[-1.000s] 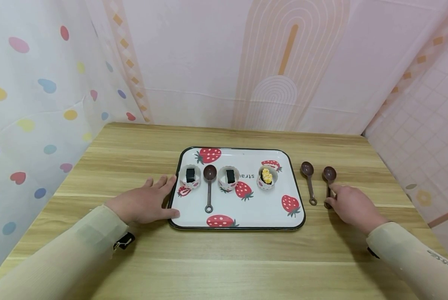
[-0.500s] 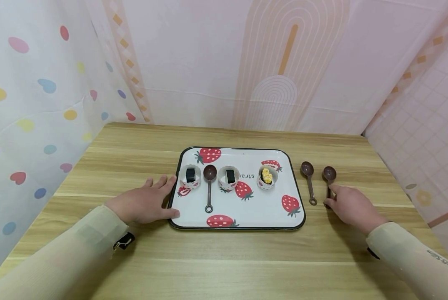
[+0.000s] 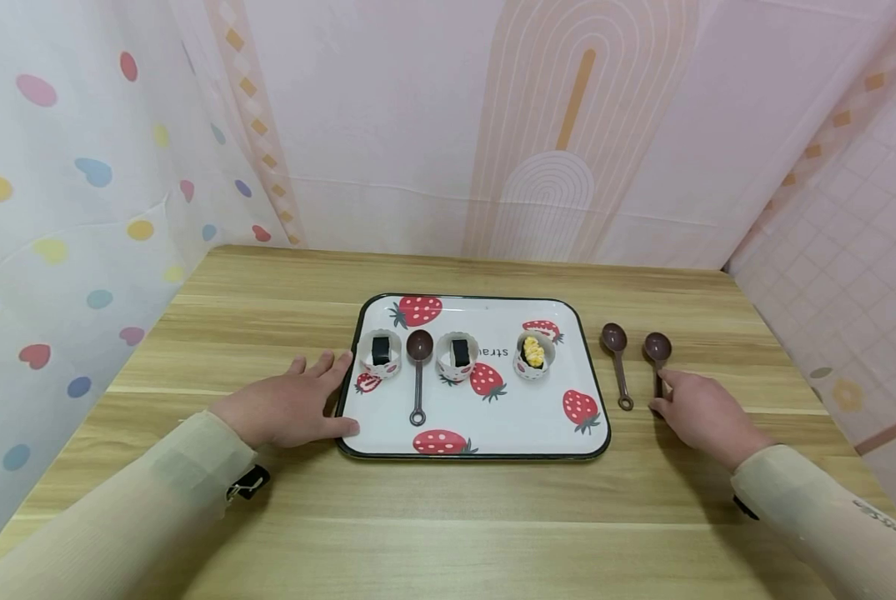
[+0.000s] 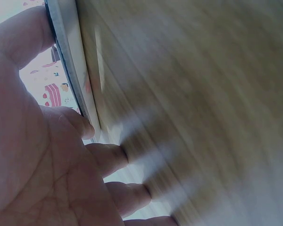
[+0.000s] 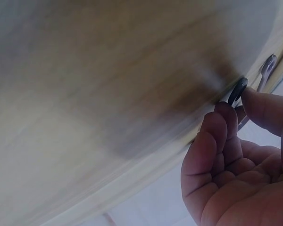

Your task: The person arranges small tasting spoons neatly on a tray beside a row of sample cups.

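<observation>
My right hand (image 3: 703,414) pinches the handle of the rightmost brown measuring spoon (image 3: 658,345) between thumb and curled fingers. In the right wrist view, the ring end of that spoon (image 5: 237,90) shows at the fingertips. Just left of it lies a second brown measuring spoon (image 3: 615,337). With fingers spread, my left hand (image 3: 290,407) rests at the left edge of a white strawberry-print tray (image 3: 523,425), its thumb over the rim. On the tray, a third measuring spoon (image 3: 419,347) lies between two paper cups.
The left cup (image 3: 391,369) and middle cup (image 3: 448,367) each hold a toy sushi piece with a black band. A third cup (image 3: 528,371), farther right, holds one with yellow topping. All stand on the tray, on a wooden table (image 3: 448,533) with patterned curtains (image 3: 387,125) behind.
</observation>
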The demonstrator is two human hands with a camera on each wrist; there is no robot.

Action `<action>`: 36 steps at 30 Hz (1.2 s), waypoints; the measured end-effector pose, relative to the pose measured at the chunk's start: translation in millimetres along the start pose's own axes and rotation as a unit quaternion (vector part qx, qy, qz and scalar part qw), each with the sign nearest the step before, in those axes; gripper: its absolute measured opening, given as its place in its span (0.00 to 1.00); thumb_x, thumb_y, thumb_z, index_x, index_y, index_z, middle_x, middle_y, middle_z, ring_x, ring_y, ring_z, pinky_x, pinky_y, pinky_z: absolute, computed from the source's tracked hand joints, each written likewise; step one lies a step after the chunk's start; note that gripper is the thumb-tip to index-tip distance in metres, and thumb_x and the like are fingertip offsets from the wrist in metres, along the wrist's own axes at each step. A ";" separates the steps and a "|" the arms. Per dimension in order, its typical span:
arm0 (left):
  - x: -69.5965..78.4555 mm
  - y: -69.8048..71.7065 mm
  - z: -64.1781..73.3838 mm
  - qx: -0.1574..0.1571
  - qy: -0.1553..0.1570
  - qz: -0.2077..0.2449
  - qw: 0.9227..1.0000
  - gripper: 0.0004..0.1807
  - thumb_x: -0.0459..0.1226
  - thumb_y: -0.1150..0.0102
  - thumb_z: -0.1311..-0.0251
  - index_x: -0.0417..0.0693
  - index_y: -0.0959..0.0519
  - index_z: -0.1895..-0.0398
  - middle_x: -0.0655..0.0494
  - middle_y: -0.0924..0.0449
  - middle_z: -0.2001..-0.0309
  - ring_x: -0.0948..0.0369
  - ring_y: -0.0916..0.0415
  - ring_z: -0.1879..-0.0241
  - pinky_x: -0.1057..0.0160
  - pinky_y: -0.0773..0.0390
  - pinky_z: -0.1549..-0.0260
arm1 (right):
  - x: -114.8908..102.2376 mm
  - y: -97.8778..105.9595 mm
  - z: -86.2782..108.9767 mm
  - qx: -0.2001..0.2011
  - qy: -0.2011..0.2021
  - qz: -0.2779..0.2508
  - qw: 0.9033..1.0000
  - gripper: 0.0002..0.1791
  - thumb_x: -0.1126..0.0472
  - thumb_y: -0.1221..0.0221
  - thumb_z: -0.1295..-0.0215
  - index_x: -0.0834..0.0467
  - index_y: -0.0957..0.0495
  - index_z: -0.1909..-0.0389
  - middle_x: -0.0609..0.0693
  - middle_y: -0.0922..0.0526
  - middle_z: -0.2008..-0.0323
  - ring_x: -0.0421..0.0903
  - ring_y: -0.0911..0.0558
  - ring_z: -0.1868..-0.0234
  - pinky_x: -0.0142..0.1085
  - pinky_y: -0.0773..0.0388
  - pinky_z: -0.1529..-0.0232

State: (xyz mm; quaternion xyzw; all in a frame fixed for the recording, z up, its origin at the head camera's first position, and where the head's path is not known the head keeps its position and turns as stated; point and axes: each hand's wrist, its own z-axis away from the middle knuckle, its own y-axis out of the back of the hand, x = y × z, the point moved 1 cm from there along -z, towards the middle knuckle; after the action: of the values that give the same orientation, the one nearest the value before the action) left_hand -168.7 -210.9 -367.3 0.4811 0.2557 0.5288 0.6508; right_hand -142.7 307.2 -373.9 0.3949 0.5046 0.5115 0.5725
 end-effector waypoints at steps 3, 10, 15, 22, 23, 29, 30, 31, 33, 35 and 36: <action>0.3 0.1 0.7 0.001 -0.001 0.000 1.000 0.64 0.74 0.45 0.38 0.44 0.56 0.13 0.31 0.55 0.16 0.21 0.55 0.22 0.25 0.33 0.35 | 0.7 -0.1 0.1 -0.003 -0.002 -0.002 1.000 0.29 0.61 0.37 0.27 0.77 0.30 0.34 0.57 0.17 0.69 0.53 0.20 0.66 0.55 0.19 0.56; -0.5 -0.5 -0.9 0.001 0.002 0.002 1.000 0.64 0.74 0.45 0.38 0.44 0.56 0.13 0.31 0.55 0.16 0.22 0.56 0.22 0.25 0.33 0.34 | 0.6 1.8 0.5 -0.016 -0.006 -0.008 1.000 0.30 0.61 0.36 0.28 0.76 0.30 0.33 0.54 0.19 0.70 0.50 0.22 0.68 0.51 0.21 0.59; -0.1 -0.3 0.3 0.002 0.001 0.000 1.000 0.64 0.74 0.45 0.38 0.44 0.56 0.13 0.31 0.54 0.16 0.22 0.55 0.22 0.26 0.32 0.34 | -0.1 4.1 0.2 -0.026 -0.016 -0.014 0.999 0.34 0.61 0.36 0.29 0.78 0.33 0.31 0.55 0.18 0.69 0.51 0.22 0.66 0.52 0.20 0.57; 1.0 0.6 1.4 0.002 0.000 0.001 1.000 0.64 0.74 0.45 0.38 0.44 0.56 0.13 0.31 0.54 0.16 0.21 0.55 0.22 0.25 0.32 0.34 | 0.9 5.2 -1.0 -0.030 -0.025 -0.020 0.999 0.27 0.60 0.35 0.30 0.76 0.26 0.40 0.56 0.20 0.69 0.53 0.22 0.66 0.51 0.21 0.58; 1.2 0.7 1.6 0.002 0.000 0.001 1.000 0.64 0.74 0.45 0.38 0.44 0.56 0.13 0.31 0.54 0.16 0.21 0.55 0.22 0.26 0.32 0.34 | 1.1 5.3 -1.2 -0.031 -0.027 -0.023 0.999 0.27 0.60 0.35 0.30 0.76 0.26 0.40 0.56 0.19 0.69 0.53 0.22 0.66 0.51 0.21 0.58; 1.2 0.6 1.5 0.001 -0.002 0.001 1.000 0.64 0.74 0.45 0.38 0.44 0.56 0.13 0.30 0.54 0.16 0.21 0.55 0.23 0.26 0.33 0.34 | 3.3 5.7 -2.2 -0.038 -0.033 -0.033 0.998 0.25 0.59 0.35 0.29 0.76 0.25 0.42 0.57 0.17 0.68 0.53 0.22 0.65 0.52 0.21 0.57; 1.1 0.6 1.5 0.001 -0.002 0.001 1.000 0.64 0.74 0.45 0.38 0.44 0.56 0.13 0.30 0.54 0.17 0.21 0.55 0.23 0.26 0.32 0.34 | 3.6 5.7 -2.2 -0.039 -0.032 -0.034 0.998 0.24 0.59 0.35 0.30 0.75 0.24 0.44 0.56 0.17 0.68 0.53 0.22 0.65 0.51 0.21 0.58; 1.0 0.5 1.6 0.001 -0.002 0.001 1.000 0.64 0.74 0.45 0.38 0.44 0.56 0.13 0.31 0.54 0.16 0.21 0.55 0.23 0.26 0.32 0.34 | 3.8 5.8 -2.2 -0.039 -0.032 -0.035 0.998 0.22 0.59 0.35 0.30 0.74 0.23 0.46 0.56 0.17 0.68 0.53 0.22 0.66 0.50 0.22 0.59; 1.0 0.5 1.8 0.001 -0.001 0.001 1.000 0.64 0.74 0.45 0.38 0.44 0.56 0.13 0.31 0.54 0.16 0.21 0.56 0.23 0.26 0.32 0.35 | 4.0 6.2 -2.0 -0.040 -0.035 -0.042 0.998 0.19 0.59 0.35 0.30 0.72 0.21 0.49 0.56 0.17 0.69 0.52 0.22 0.67 0.47 0.23 0.61; 0.9 0.4 2.2 0.001 -0.001 0.001 1.000 0.65 0.74 0.45 0.39 0.44 0.56 0.13 0.31 0.55 0.16 0.21 0.56 0.22 0.25 0.32 0.35 | 4.1 6.6 -1.7 -0.041 -0.038 -0.047 0.997 0.17 0.59 0.35 0.30 0.71 0.21 0.52 0.55 0.18 0.69 0.51 0.23 0.68 0.44 0.24 0.63; 0.8 0.3 2.3 0.001 0.000 0.001 1.000 0.65 0.74 0.45 0.39 0.44 0.56 0.13 0.31 0.55 0.16 0.21 0.56 0.22 0.25 0.32 0.35 | 4.1 6.8 -1.5 -0.041 -0.039 -0.049 0.997 0.17 0.59 0.35 0.30 0.71 0.21 0.52 0.55 0.18 0.69 0.51 0.23 0.68 0.43 0.25 0.64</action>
State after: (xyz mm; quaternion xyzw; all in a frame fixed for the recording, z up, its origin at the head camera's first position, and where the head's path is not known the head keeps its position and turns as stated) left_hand -166.7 -210.9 -365.9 0.4822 0.2556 0.5292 0.6496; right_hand -145.6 312.2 -368.4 0.3653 0.4790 0.4871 0.6324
